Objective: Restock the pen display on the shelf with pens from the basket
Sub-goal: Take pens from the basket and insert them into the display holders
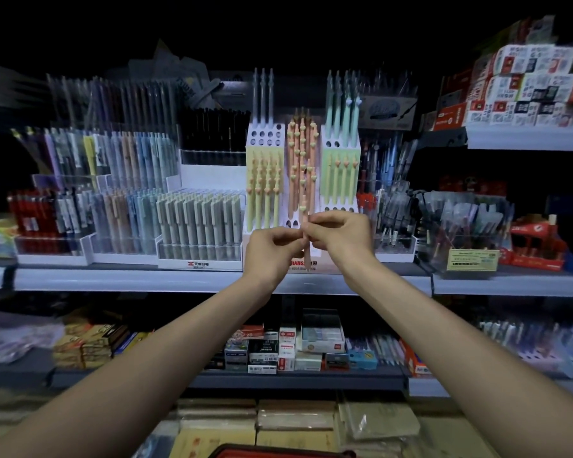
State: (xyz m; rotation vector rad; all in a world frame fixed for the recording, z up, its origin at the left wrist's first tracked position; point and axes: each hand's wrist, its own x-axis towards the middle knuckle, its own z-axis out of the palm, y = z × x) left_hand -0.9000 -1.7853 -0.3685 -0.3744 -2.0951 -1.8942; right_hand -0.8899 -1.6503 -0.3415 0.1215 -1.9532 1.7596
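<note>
A white tiered pen display (267, 135) stands on the middle shelf, holding yellow, peach and green pens with heart-shaped clips. Several of its holes are vacant. In front of its lowest row, an upright peach pen (307, 256) is pinched by both hands. My left hand (272, 249) holds it from the left and my right hand (339, 236) from the right, fingers curled around the barrel. The pen's tip points down below the hands. At the bottom edge, only the red rim of the basket (278, 451) shows.
Racks of grey, pastel and red pens (199, 223) fill the shelf to the left, and clear pen boxes (460, 226) stand on the right. The grey shelf edge (146, 279) runs below the hands. Erasers and small boxes (311, 345) line the lower shelf.
</note>
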